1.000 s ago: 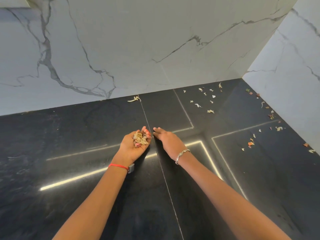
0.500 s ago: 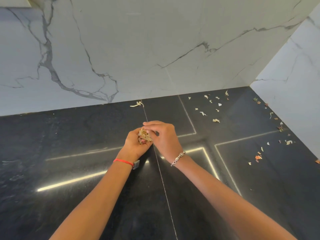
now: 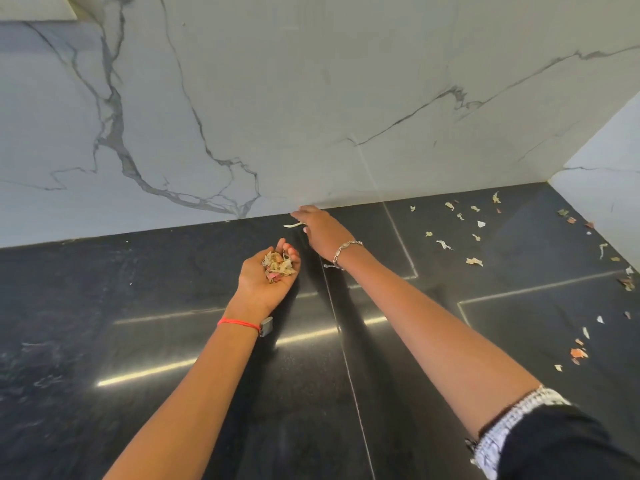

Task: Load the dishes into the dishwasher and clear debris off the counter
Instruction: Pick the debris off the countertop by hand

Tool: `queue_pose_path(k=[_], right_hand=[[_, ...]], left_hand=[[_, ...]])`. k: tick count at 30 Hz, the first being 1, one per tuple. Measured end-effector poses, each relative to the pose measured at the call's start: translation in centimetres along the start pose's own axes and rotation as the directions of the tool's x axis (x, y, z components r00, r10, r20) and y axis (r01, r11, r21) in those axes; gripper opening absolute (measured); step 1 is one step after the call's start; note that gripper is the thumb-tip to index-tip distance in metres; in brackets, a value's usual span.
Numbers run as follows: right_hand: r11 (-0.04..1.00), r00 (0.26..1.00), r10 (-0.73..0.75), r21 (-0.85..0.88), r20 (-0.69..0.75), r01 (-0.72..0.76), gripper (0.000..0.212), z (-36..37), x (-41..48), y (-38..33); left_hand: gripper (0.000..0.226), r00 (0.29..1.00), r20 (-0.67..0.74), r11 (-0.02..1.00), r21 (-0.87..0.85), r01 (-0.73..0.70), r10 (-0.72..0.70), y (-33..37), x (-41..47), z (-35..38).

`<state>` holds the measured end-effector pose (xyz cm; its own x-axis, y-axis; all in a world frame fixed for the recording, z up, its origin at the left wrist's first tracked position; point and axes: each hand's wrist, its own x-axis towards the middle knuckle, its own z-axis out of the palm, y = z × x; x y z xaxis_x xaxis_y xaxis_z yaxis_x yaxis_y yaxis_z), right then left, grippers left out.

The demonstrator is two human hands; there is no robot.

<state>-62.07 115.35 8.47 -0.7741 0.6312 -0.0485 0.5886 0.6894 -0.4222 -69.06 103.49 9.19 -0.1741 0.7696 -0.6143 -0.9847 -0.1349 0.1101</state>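
Observation:
My left hand (image 3: 258, 284) is held palm up above the black counter (image 3: 173, 341), its fingers cupped round a small pile of dry peel scraps (image 3: 278, 266). My right hand (image 3: 320, 230) reaches to the back of the counter by the marble wall, fingers stretched out over a pale peel strip (image 3: 293, 225) that lies there. The strip shows just under the fingertips; whether the fingers pinch it is unclear. More scattered scraps (image 3: 474, 261) lie to the right.
Loose scraps dot the back right corner (image 3: 479, 223) and the right side of the counter (image 3: 578, 353). White marble walls (image 3: 311, 116) close off the back and right. Thin seams (image 3: 341, 341) run across the counter. No dishes are in view.
My right hand left the pile in my left palm and stretched back towards the wall, over the pale strip. My left hand stayed cupped with the scraps. The view tilted a little.

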Motion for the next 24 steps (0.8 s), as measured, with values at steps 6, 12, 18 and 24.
queue_pose_path(k=[6, 12, 18, 24], right_hand=[[0.975, 0.999, -0.035, -0.220, -0.025, 0.028, 0.025, 0.9, 1.0, -0.1], [0.946, 0.923, 0.262, 0.263, -0.280, -0.189, 0.013, -0.7, -2.1, 0.7], [0.834, 0.849, 0.331, 0.548, -0.412, -0.059, 0.013, -5.2, -9.2, -1.0], [0.947, 0.920, 0.237, 0.287, -0.313, -0.146, 0.017, -5.4, -13.1, 0.1]], left_hand=[[0.033, 1.000, -0.015, 1.000, -0.019, -0.012, 0.012, 0.7, 0.9, 0.0], [0.033, 1.000, -0.007, 1.000, 0.020, 0.009, -0.008, -0.4, 0.7, 0.4], [0.035, 0.995, 0.015, 0.989, 0.117, 0.094, -0.096, -5.0, 0.6, 1.7], [0.035, 0.979, 0.024, 0.938, 0.292, 0.186, -0.201, -9.8, 0.7, 3.0]])
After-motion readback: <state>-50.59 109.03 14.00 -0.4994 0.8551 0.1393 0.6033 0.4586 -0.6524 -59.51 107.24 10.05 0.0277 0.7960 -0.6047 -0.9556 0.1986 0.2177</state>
